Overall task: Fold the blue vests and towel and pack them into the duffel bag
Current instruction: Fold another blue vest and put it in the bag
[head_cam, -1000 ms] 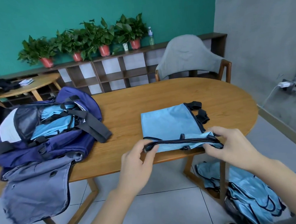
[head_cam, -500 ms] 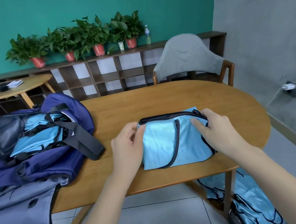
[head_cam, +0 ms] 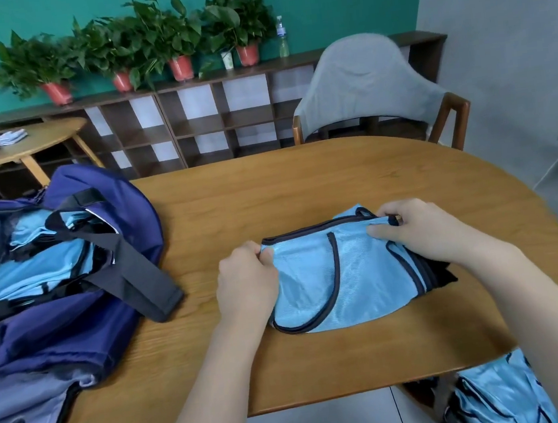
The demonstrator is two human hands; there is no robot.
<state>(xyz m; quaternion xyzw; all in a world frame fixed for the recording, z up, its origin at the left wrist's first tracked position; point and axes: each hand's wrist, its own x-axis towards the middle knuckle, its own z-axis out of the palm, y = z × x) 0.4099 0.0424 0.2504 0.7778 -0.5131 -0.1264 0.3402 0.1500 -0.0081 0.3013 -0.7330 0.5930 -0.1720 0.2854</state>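
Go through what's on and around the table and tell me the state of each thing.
Vest on table: folded, lying flat.
Left hand: pinching the vest's left corner.
Right hand: pinching its top right edge.
Duffel bag: open, blue vests inside.
Vests on floor: heaped, unfolded.
Chair: draped in grey cloth.

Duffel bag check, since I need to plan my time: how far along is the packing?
Done: folded blue vests already lie in the open duffel bag. In hand: both the left hand and right hand pinch the far edge of a half-folded vest on the table. Left: more vests in the pile on the floor. No towel identifiable.
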